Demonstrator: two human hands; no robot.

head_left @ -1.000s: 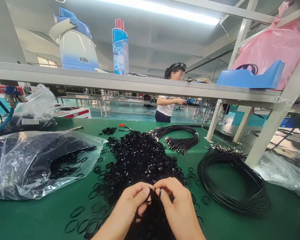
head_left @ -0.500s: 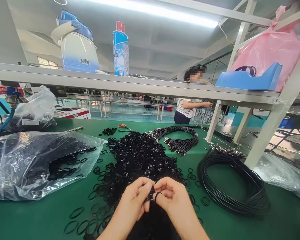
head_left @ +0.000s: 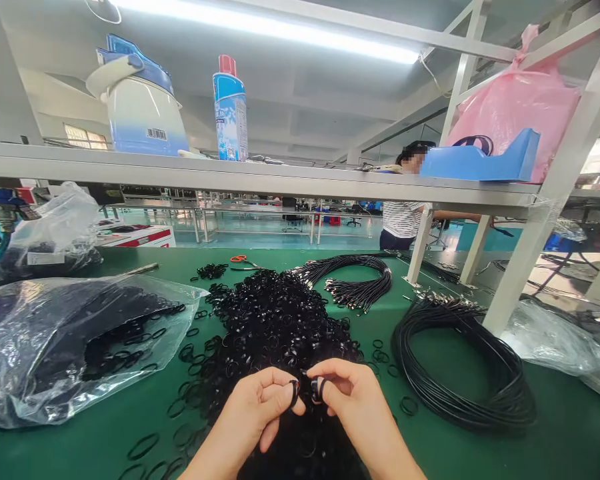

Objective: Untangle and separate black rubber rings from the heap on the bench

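Observation:
Over a large heap of black rings (head_left: 275, 320), my two hands work close together. My left hand (head_left: 265, 407) pinches a small black ring (head_left: 294, 395) between thumb and forefinger. Thumb and fingers of my right hand (head_left: 347, 400) are closed on another black ring (head_left: 321, 390), which loops about the thumb tip. A narrow gap separates the fingertips of the two hands. Whether further rings sit inside the fingers is hidden.
On the green table lie a clear bag (head_left: 145, 393) of rings, orange-handled scissors (head_left: 239, 259), a cable bundle (head_left: 363, 283) and a big cable coil (head_left: 460, 407). A shelf (head_left: 280, 181) crosses above, carrying a jug, a spray can and a blue tape dispenser (head_left: 480, 163). A person (head_left: 403, 220) stands beyond.
My hands, joined at the fingertips before, have drawn slightly apart, each with a ring. The view has shifted a little, and the person beyond has moved to the right.

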